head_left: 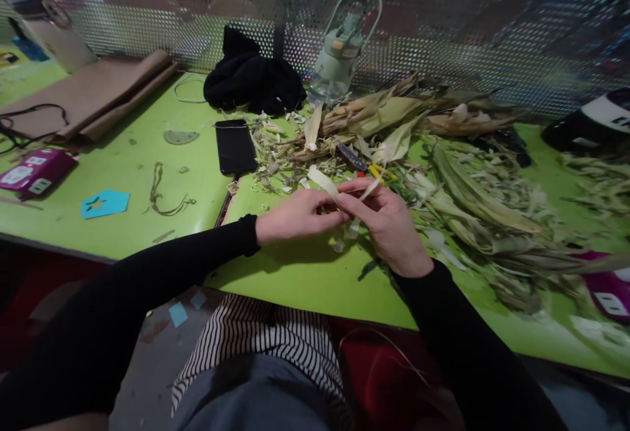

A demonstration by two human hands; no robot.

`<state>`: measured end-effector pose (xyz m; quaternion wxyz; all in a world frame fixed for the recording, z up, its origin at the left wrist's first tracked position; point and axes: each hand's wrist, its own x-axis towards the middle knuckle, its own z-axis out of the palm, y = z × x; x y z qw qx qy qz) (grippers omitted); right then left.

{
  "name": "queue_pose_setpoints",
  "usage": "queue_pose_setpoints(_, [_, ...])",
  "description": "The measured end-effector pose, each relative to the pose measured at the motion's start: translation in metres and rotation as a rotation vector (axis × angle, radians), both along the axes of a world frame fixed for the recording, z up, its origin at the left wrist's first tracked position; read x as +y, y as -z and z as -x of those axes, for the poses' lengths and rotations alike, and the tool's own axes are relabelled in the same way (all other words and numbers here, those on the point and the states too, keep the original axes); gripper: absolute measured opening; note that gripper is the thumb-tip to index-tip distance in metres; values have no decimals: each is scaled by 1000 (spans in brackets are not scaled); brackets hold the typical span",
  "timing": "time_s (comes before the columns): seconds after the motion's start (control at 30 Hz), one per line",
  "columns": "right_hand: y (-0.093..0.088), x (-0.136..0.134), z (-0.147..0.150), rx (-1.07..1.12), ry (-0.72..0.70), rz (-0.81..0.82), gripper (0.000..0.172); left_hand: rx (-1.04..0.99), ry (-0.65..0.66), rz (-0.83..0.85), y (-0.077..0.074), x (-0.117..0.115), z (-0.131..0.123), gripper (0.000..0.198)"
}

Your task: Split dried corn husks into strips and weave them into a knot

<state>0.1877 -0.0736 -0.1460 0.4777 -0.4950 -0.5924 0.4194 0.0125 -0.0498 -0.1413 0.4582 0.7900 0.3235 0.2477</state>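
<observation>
Both hands meet over the front part of the green table (295, 273). A pale strip of corn husk (323, 182) stands up between them. My left hand (305, 213) comes in from the left with its fingers pinched on the strip. Opposite it, my right hand (384, 221) is closed on the same strip, thumb and fingertips together. Just beyond the fingers lie dark-bladed scissors (350, 155) and a tool with yellow handles (382, 174), partly under husk scraps. Long dried corn husks (384, 113) are heaped behind, and more husks (482, 195) spread to the right.
A black phone (236, 147) lies left of the scraps. Behind stand a green water bottle (339, 57) and a bunched black cloth (256, 80). Farther left are brown paper (98, 90), a blue tag (105, 203) and a magenta box (37, 172). A perforated metal screen (197, 4) borders the back.
</observation>
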Motion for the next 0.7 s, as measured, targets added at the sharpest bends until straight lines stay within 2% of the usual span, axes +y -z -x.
queue_pose_setpoints(0.1, [2, 1, 2, 111, -7, 53, 17, 17, 17, 86, -1, 0, 1, 38])
queue_pose_setpoints(0.23, [1, 2, 3, 204, -17, 121, 23, -10, 16, 141, -7, -1, 3, 50])
queue_pose_setpoints(0.33, [-1, 2, 1, 60, 19, 73, 30, -50, 9, 156, -11, -2, 3, 51])
queue_pose_setpoints(0.47, [-2, 1, -1, -208, 56, -4, 46, -83, -77, 151, -9, -2, 1, 49])
queue_pose_setpoints(0.6, [2, -1, 1, -340, 67, 2, 46, -162, -151, 219, 0, 2, -3, 37])
queue_pose_setpoints(0.7, [6, -1, 3, -329, 31, 17, 44, -161, -164, 259, 1, 3, -5, 36])
